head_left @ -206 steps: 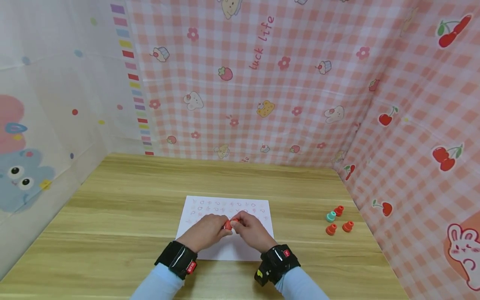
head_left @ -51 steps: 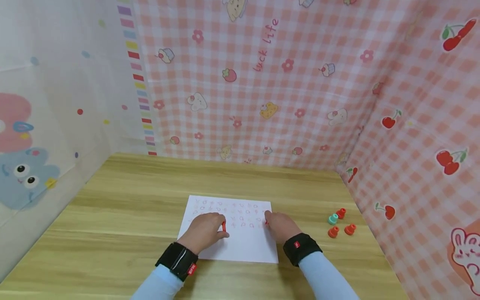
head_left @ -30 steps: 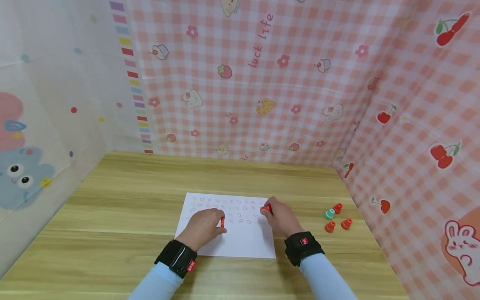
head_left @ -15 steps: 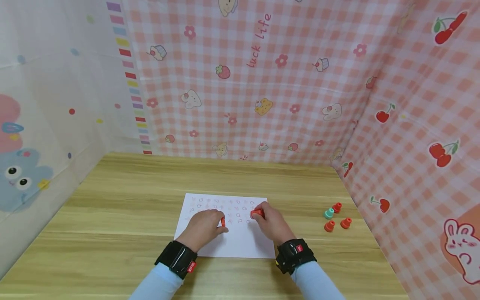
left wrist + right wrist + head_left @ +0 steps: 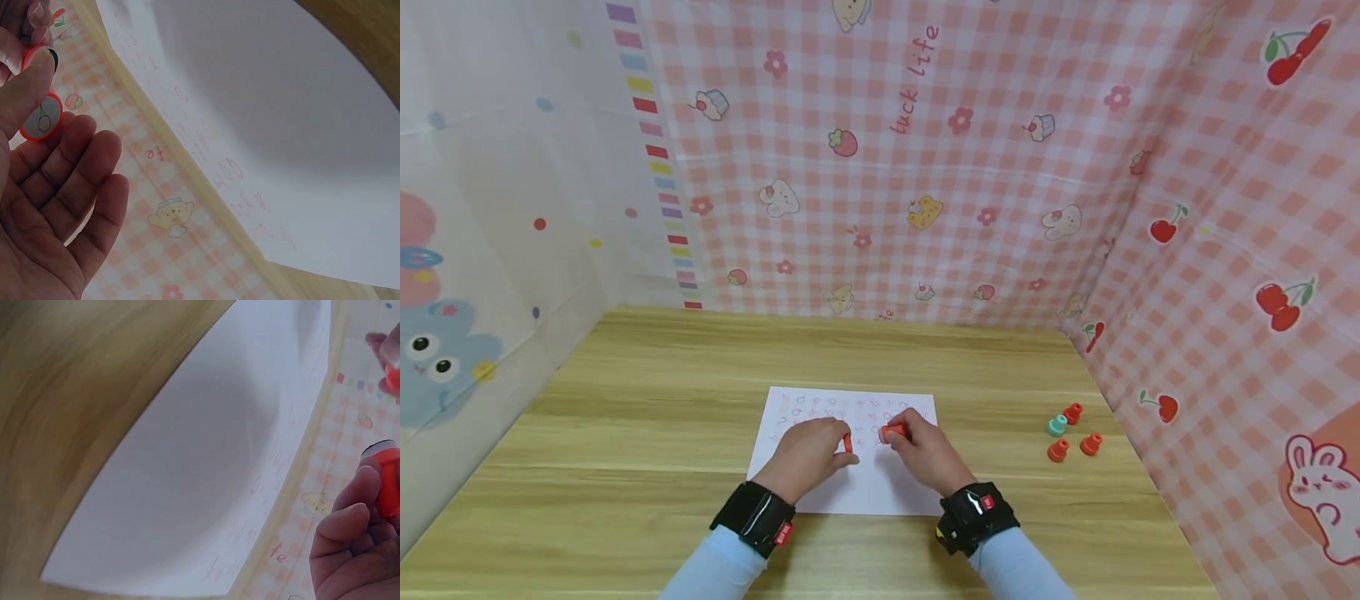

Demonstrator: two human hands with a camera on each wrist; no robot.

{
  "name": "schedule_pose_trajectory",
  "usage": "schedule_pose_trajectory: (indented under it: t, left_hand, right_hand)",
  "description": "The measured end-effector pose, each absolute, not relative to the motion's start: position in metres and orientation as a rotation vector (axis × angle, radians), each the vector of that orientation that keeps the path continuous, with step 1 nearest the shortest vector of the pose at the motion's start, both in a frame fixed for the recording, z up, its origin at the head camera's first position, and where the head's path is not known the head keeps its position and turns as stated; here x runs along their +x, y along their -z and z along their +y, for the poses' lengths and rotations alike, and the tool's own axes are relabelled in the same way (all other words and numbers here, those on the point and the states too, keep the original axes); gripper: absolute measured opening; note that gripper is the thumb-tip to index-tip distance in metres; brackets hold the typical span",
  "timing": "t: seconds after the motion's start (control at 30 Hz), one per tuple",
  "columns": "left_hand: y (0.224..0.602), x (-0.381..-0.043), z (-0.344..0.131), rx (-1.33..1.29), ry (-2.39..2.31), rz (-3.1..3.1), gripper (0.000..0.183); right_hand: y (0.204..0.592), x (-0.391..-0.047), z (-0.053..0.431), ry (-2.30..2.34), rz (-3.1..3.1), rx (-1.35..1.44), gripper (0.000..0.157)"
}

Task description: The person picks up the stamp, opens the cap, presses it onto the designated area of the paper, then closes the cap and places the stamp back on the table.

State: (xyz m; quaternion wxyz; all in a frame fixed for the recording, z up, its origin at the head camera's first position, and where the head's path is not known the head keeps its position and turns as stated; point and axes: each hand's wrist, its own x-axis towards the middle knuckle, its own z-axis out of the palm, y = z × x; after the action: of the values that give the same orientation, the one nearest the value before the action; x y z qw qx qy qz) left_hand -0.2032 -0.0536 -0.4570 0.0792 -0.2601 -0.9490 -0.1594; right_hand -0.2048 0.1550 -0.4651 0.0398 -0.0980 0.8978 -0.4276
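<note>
Over the white paper [image 5: 872,496], my right hand [image 5: 931,457] grips a red stamp [image 5: 892,432], tilted with its end toward the left hand. In the right wrist view a pale, dark-edged end shows on that stamp [image 5: 389,481]. My left hand [image 5: 805,457] pinches a small red cap [image 5: 847,442] between thumb and forefinger. A round picture marks the cap's face [image 5: 42,117] in the left wrist view. The cap and stamp are a short way apart. Rows of small faint prints cover the paper's upper part, partly hidden by the hands.
At the right of the wooden table [image 5: 662,367] stand a teal stamp [image 5: 1057,426] and three red stamps [image 5: 1073,412]. A checked cloth [image 5: 865,175] hangs behind, and further cloths flank the table on both sides.
The hands, together earliest, moved apart; the right hand went to the paper's right edge, then lifted the stamp and came back left toward the cap. The left hand has stayed nearly still since.
</note>
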Motion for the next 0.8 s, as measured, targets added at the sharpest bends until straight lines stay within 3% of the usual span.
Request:
schedule_pose_trajectory:
  t: [0.33, 0.8]
  left_hand:
    - [0.457, -0.204, -0.055, -0.797, 0.501, -2.8, 0.028]
    - [0.455, -0.203, -0.055, -0.809, 0.589, -2.798, 0.028]
  right_hand:
    - [0.457, -0.199, 0.137, 1.329, 2.709, -0.531, 0.009]
    - [0.455, -0.196, 0.127, 1.288, 2.729, -0.628, 0.008]
